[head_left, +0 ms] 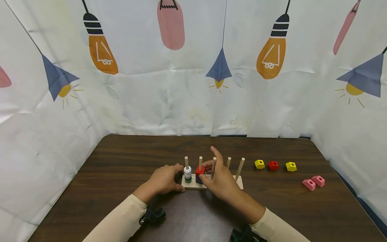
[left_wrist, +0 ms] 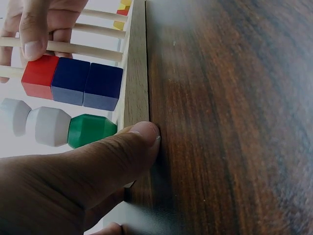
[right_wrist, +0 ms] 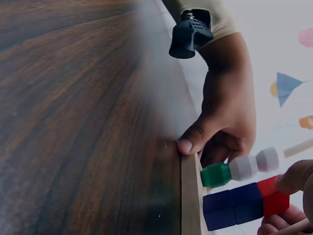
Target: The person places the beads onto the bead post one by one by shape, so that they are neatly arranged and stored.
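Observation:
A wooden peg board [head_left: 193, 186] with several upright pegs lies on the table. My left hand [head_left: 164, 178] grips its left end, the thumb on the front edge and the fingers behind. On the leftmost peg sit a green bead [left_wrist: 92, 130] and two white beads [left_wrist: 48, 126] above it. The second peg carries two dark blue cubes [left_wrist: 87, 84] with a red cube [left_wrist: 40, 77] on top. My right hand [head_left: 223, 181] pinches this red cube between thumb and fingers, its index finger raised. Part of the board and its pegs are hidden behind the right hand.
Right of the board, two yellow blocks [head_left: 291, 166] and a red block [head_left: 273, 165] stand in a row. Nearer the table's right edge lie two pink blocks [head_left: 309, 184]. A patterned white cloth [head_left: 181, 101] hangs behind the brown table [head_left: 121, 168].

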{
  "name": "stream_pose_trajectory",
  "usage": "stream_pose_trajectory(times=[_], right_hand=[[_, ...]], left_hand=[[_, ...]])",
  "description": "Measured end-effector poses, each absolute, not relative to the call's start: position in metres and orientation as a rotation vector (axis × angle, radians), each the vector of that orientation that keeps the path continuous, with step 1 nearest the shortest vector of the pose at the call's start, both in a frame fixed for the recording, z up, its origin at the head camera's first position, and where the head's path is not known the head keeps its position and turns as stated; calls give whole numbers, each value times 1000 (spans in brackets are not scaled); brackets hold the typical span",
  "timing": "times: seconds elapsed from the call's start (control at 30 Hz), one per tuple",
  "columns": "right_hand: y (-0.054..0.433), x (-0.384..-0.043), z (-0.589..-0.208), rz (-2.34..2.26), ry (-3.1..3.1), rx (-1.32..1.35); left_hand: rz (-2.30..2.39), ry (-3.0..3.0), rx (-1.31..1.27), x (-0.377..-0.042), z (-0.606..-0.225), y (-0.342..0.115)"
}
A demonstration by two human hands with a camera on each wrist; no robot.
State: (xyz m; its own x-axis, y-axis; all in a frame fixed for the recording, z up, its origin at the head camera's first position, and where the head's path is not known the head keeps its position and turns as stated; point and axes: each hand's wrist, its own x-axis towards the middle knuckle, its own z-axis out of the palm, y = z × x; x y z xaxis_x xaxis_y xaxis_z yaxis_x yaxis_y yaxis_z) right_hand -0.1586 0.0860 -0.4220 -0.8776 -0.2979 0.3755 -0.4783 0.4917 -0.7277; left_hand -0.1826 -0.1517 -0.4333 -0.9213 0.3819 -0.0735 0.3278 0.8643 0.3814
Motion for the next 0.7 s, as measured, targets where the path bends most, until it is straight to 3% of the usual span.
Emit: stream_pose_trajectory(times=[0.7], right_hand=[[139, -135, -433, 1013, -2977, 948]], left_hand=[[524, 2903, 542, -183, -435, -151]])
